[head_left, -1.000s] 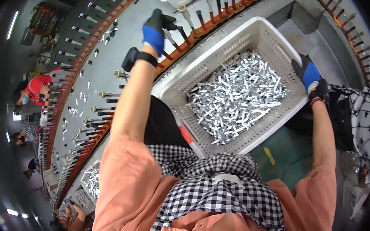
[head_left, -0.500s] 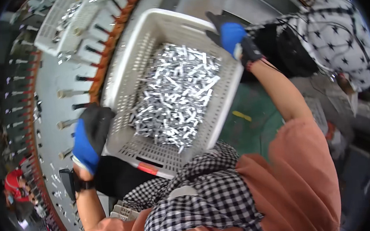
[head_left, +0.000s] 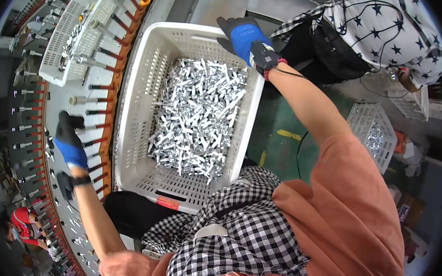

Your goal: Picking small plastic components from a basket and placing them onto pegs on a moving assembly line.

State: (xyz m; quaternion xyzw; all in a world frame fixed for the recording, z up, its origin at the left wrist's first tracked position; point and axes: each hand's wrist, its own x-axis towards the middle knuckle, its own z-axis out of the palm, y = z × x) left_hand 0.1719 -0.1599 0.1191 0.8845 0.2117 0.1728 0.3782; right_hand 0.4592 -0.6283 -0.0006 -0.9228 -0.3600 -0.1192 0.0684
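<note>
A large off-white plastic crate (head_left: 251, 148) with perforated walls stands in front of me, tilted in view. A heap of small shiny metal pieces (head_left: 198, 113) fills its lower part. My right hand (head_left: 246, 38), in a blue and black glove, rests over the crate's far right corner, its thumb and fingers spread apart across the rim. To the left, away from the crate, my left hand (head_left: 69, 138) hovers over the grey bench, in a matching glove. Its fingers and thumb are apart with nothing visible between them, close to a row of dark-handled tools (head_left: 97, 100).
An orange-brown rail (head_left: 113, 95) carries the tool row along the crate's left side. A smaller white basket (head_left: 52, 71) sits at the far left. Close on the right is a co-worker in a star-patterned garment (head_left: 379, 19). Another basket (head_left: 387, 147) stands behind, near the green floor (head_left: 280, 154).
My left hand has come off the crate's left side and moved left over the bench. The crate and my right hand appear farther left in view; the right hand remains on the far right corner.
</note>
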